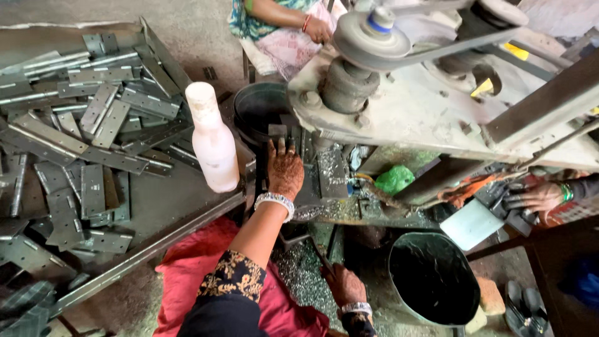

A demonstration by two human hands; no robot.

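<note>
A: Start nearest. What is the right hand (345,284) doing?

B: It sits low by the knee, closed around a thin dark rod or handle (321,257) that rises from the shavings (299,274) on the floor. Just right of it stands a black bucket (433,278).

A: And the left hand (285,168)?

B: Stretched forward, palm down, fingers spread flat on a small dark metal piece (277,131) at the press bed (324,178). It presses the piece rather than gripping it. The piece lies under the fingertips, just below the overhanging head of the belt-driven machine (437,93).

A: What could go wrong from here, in your view?

B: Those fingers are very near the tooling. If the rod in the other hand works the machine, I judge a stroke with the fingertips that far in could pinch them. Sharp swarf on the bed could also cut the palm, and the bangle (274,201) could snag an edge.

A: Anything beside the arm?

B: A white plastic bottle (212,146) stands upright just left of it; an elbow nudge could tip it onto the heap of grey hinge plates (93,125). Beyond the hand is a dark round tub (262,109).

A: Others nearby?

B: Another person's hand (543,196) rests on dark parts at the far right, and someone sits behind the machine (281,28), both well apart.
</note>
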